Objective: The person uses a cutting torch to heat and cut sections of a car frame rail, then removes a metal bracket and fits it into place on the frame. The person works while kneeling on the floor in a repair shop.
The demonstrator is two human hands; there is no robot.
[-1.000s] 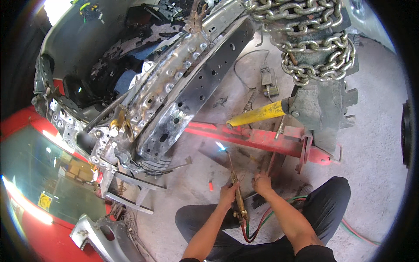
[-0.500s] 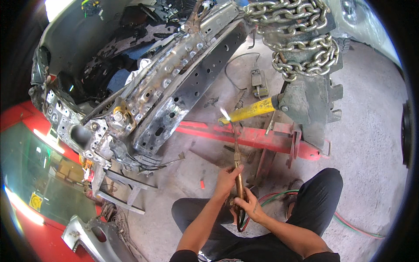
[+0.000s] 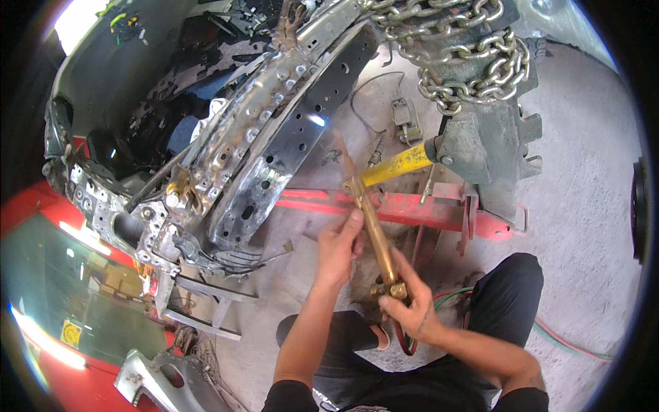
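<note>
Grey concrete floor (image 3: 576, 206) spreads beneath a stripped car front (image 3: 103, 199), whose bare inner parts fill the upper left. At the far left stands a red car (image 3: 75, 384) with its window facing up toward the view. A silver fender (image 3: 165, 374) sits low on that side, near a metal bracket (image 3: 216, 309).

Across the stripped front runs a dimpled rail (image 3: 237, 130), and beside it a black beam (image 3: 295, 130) pierced with holes. To the right, a post (image 3: 487, 147) is wound with heavy chain (image 3: 473, 93). A yellow cylinder (image 3: 398, 167) reaches from the post toward the left, above a red bar (image 3: 439, 214). Near the cylinder, a pedal (image 3: 405, 118) lies on the floor.

Between the person's dark trouser legs (image 3: 511, 295) and the black beam is a brass torch (image 3: 376, 237), tilted up and to the left. Its flame (image 3: 316, 120) shows white-blue in front of the beam; whether the two meet, I cannot tell. The right hand (image 3: 415, 305) has its grip closed around the torch's valve end, thumb by the knobs. The left hand (image 3: 338, 247) is alongside the shaft, thumb up and fingers curled; whether its grip pinches the torch cannot be told. Red and green hoses (image 3: 449, 295) trail rightward behind the knee.
</note>
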